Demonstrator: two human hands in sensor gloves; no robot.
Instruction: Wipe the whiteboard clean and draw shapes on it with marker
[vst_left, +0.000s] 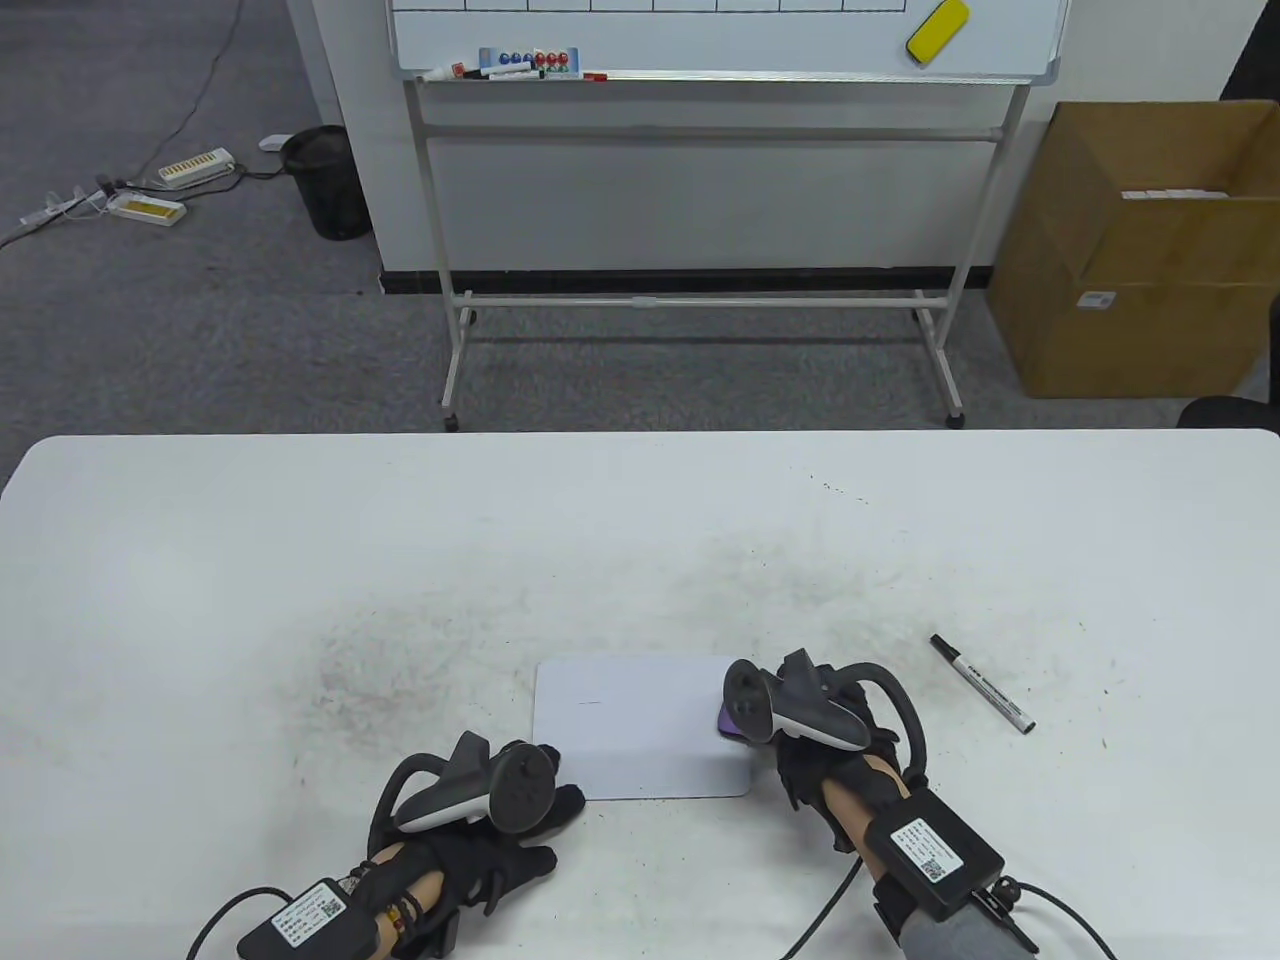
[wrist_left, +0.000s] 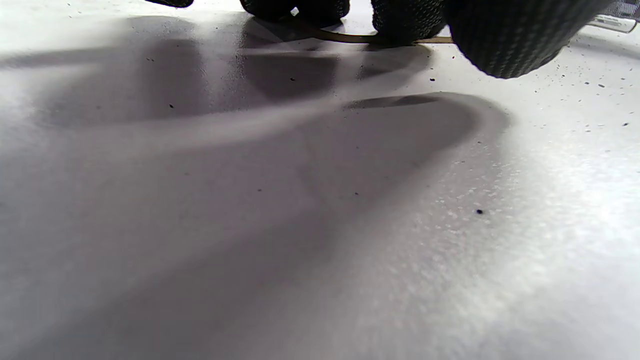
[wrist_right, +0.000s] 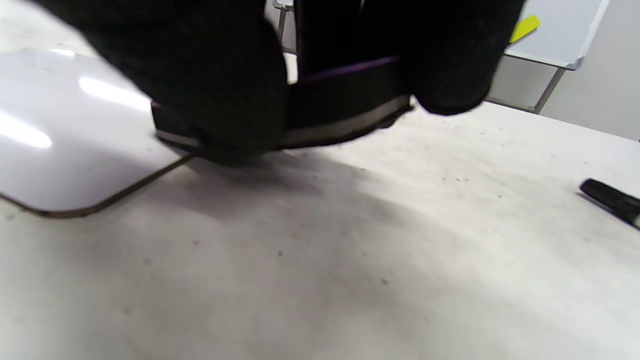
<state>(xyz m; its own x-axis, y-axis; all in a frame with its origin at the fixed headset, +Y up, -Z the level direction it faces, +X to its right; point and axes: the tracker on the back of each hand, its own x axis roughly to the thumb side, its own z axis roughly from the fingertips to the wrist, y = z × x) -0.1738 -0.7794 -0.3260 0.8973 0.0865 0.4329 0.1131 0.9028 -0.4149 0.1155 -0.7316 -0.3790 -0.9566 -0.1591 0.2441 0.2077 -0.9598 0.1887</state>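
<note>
right hand (vst_left: 800, 740) has its grip closed around a purple-and-black eraser (wrist_right: 345, 107), fingers (wrist_right: 215, 95) and thumb curled over its sides, pressing its pale felt base down on the right edge of the small whiteboard (vst_left: 640, 725). the wrist comes in from below the whiteboard, angled up and to the left, with the tracker riding on the back of the hand. left hand (vst_left: 500, 810) lies on the surface (vst_left: 300, 560) at the whiteboard's lower left corner, fingertips (wrist_left: 405, 20) touching down at the board's thin edge and holding nothing, the grip loose and open. the whiteboard is a white rectangle with rounded corners, lying flat, glossy, with a faint short line left of its middle. a black-capped marker (vst_left: 982, 697) with a white barrel lies on the surface to the right of the whiteboard, apart from both hands. grey smudges mark the surface around the whiteboard. beyond the surface, past the whiteboard's far side, stands a large wheeled board (vst_left: 720, 40) with a yellow eraser (vst_left: 937, 31) stuck on it.
</note>
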